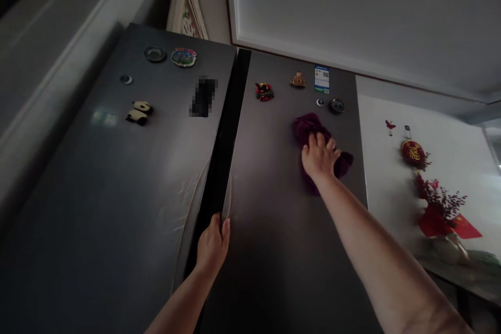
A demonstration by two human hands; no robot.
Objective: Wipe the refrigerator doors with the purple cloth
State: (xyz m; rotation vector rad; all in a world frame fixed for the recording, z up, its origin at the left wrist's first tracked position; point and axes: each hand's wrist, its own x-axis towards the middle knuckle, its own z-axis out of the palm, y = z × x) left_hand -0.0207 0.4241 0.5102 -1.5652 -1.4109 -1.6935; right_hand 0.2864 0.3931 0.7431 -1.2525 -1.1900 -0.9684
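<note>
A dark grey two-door fridge fills the view. My right hand (pixel 319 156) presses a dark purple cloth (pixel 309 125) flat against the right fridge door (pixel 274 229), fingers spread over it, just below the magnets. My left hand (pixel 213 242) grips the inner edge of that right door at the dark gap (pixel 229 130) between the doors, fingers curled round the edge. The left fridge door (pixel 102 209) stands untouched.
Magnets dot both doors: a panda (pixel 139 112), round badges (pixel 183 57), a red figure (pixel 264 91), a blue label (pixel 321 79). To the right, a white wall carries a red ornament (pixel 413 152); a vase of red branches (pixel 442 219) stands on a counter.
</note>
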